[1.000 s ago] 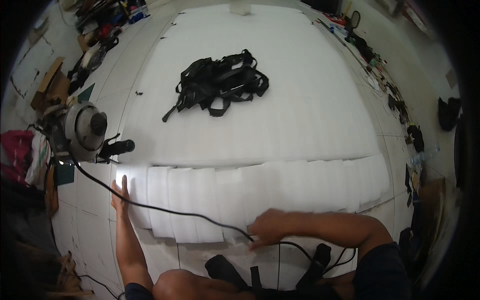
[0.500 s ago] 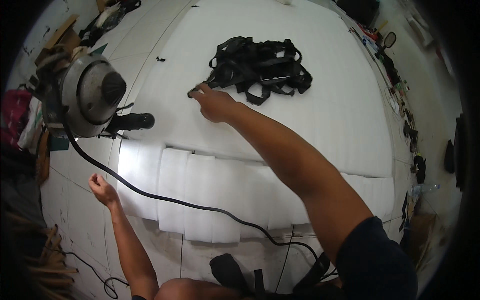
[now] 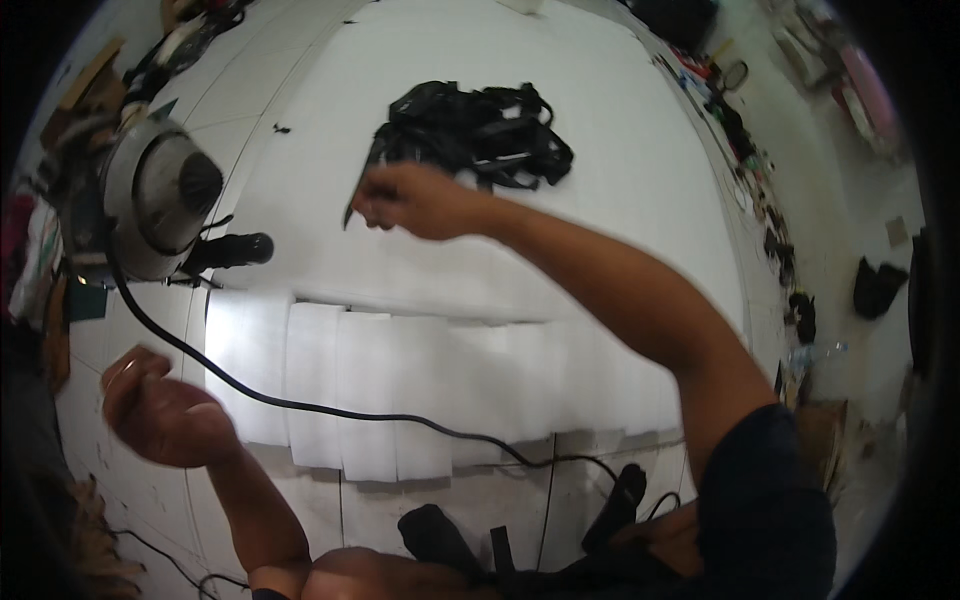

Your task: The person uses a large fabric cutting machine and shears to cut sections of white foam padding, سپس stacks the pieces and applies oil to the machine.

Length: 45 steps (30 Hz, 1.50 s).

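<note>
My right hand (image 3: 405,200) is reaching over the white sheet (image 3: 300,240), its thumb and fingers closed on the end of a black strip (image 3: 352,203). The strip runs up toward a tangled heap of black strips (image 3: 470,125) on the sheet. Part of the heap's near edge is hidden behind that hand. My left hand (image 3: 170,410) is raised above the tiles at the lower left, below the black cable. Its fingers are curled in and blurred, with nothing seen in them.
A grey machine (image 3: 150,200) with a ribbed dark cone and black handle stands at left; its black cable (image 3: 330,411) crosses overlapping white foam pieces (image 3: 370,370). My dark-covered feet (image 3: 435,535) are near the lower edge. Assorted items line the right wall, including a clear bottle (image 3: 815,352).
My right hand has drawn the strip end slightly toward me and left. My left hand has come up and appears larger. The whole view has shifted a little.
</note>
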Tool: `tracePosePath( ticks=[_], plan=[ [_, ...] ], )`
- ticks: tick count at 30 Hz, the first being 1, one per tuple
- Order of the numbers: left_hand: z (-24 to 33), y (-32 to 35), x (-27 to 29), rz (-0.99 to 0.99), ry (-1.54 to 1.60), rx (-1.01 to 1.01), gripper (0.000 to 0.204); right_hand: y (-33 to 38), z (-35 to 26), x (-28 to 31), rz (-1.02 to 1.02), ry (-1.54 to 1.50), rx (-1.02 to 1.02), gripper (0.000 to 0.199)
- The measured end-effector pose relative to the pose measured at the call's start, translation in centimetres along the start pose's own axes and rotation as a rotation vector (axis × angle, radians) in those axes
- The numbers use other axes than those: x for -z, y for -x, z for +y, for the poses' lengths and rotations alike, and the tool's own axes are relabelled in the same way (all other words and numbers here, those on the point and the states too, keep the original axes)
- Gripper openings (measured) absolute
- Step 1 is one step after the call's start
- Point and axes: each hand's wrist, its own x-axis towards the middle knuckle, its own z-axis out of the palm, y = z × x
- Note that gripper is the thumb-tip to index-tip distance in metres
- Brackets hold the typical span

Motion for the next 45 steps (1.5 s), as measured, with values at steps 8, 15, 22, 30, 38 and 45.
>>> tracePosePath(
  ticks=[8,15,22,30,38,45],
  plan=[
    [4.6,-0.6,-23.2,-1.057,0.24,0.327,0.039,17.1,-8.9,14.0,0.174,0.403,-0.004,0.022],
    [-5.8,14.5,-27.7,-1.283,-0.516,0.215,0.053,37.1,-2.9,16.5,0.221,0.232,-0.26,0.025],
    [-8.9,9.8,-23.4,-0.799,-0.061,0.758,0.025,42.0,11.4,15.4,0.492,-0.208,-0.576,0.03],
    [32.5,-8.8,-25.4,-1.146,0.536,-0.054,0.01,33.0,11.3,12.2,0.345,-0.382,-0.062,0.096],
    [36.1,-3.7,-32.0,-1.806,1.096,0.539,0.066,37.7,9.8,17.9,0.459,-0.949,0.206,0.019],
    [19.1,1.9,-36.1,-1.297,0.059,0.12,0.024,56.0,24.4,29.5,1.832,-1.232,0.22,0.032]
  ],
)
